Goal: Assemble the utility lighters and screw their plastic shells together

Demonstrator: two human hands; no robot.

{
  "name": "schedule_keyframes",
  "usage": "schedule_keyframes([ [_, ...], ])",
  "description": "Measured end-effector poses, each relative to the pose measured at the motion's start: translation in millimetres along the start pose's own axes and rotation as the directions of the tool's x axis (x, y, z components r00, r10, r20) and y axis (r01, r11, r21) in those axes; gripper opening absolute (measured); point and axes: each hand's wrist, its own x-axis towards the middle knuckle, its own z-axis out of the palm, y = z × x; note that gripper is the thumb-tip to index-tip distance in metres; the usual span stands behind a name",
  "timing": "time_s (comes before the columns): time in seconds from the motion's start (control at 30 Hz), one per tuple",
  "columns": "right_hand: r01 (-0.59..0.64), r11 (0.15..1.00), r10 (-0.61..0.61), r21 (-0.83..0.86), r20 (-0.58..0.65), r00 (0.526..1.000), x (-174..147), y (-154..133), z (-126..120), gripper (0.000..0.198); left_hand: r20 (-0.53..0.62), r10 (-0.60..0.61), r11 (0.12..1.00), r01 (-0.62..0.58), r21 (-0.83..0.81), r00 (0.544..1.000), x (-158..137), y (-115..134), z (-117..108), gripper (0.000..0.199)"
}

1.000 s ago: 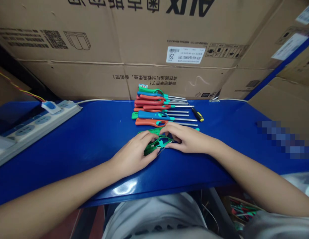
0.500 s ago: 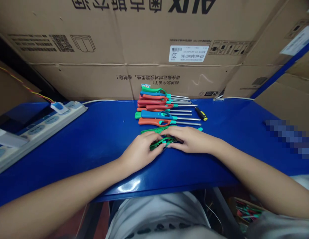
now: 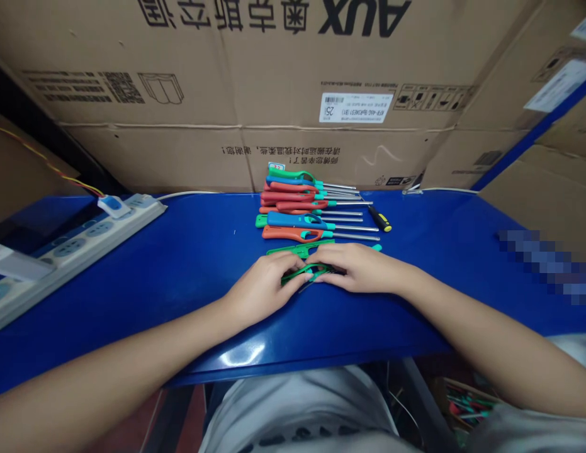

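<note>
My left hand is closed on the handle end of an opened green lighter casing, thumb below and fingers above. From the other side my right hand pinches the same casing near its turquoise trigger part; the fingers hide much of it. Just behind my fingertips lies another green casing half, partly covered by my right hand. Beyond it, several long-necked lighters in red, orange, blue and green lie stacked, metal tubes pointing right. A black and yellow screwdriver rests beside the tubes.
A white power strip with plugs runs along the left of the blue table. A large cardboard sheet stands along the back. Below the table at right is a box of coloured parts.
Both hands stay at the green casing with only slight finger shifts. The whole view has moved slightly; the stacked lighters and screwdriver lie as before.
</note>
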Motion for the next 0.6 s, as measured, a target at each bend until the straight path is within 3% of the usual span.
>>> schedule_keyframes([
  [0.2, -0.020, 0.998, 0.019, -0.054, -0.015, 1.000, -1.9, 4.4, -2.0, 0.029, -0.005, 0.064, 0.994, -0.064, 0.087, 0.998, -3.3, -5.3, -7.6, 0.016],
  [0.5, -0.038, 0.991, 0.035, -0.126, -0.028, 0.999, -1.0, 1.4, -0.2, 0.026, -0.003, -0.011, 1.000, 0.011, 0.019, 1.000, -2.7, -1.5, -12.6, 0.011],
  [0.6, -0.035, 0.991, 0.027, -0.131, -0.060, 0.998, -0.9, 0.9, -0.7, 0.034, 0.019, -0.034, 0.999, 0.033, 0.040, 0.999, -2.2, -2.9, -15.2, 0.015],
])
